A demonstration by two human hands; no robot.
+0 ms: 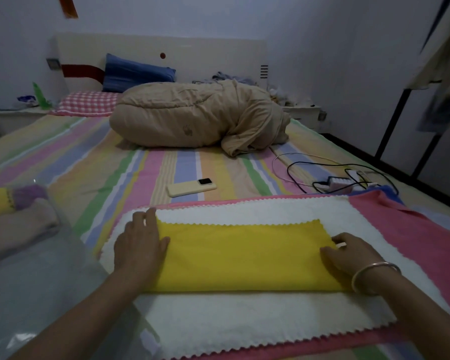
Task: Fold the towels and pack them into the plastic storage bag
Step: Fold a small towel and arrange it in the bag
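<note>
You can't see the yellow towel's (240, 255) two ends: your left hand (138, 242) covers one, your right hand (348, 255) the other. The plastic bag (37, 294) runs off the left and bottom edges, and the folded towels (18, 216) inside it show only as a blur. The pink towel (413, 242) is cut off at the right edge

Yellow towel (242, 255), plain; under it white towel (244, 320), zigzag edge; pink towel (413, 237) beneath. Bed sheet (94, 162): pastel stripes, pink, green, blue, yellow, orange. Quilt (192, 118) tan. Pillows: blue (138, 72); red-white check (89, 103). Phone (191, 187) cream. Bangle (374, 278) silver
</note>
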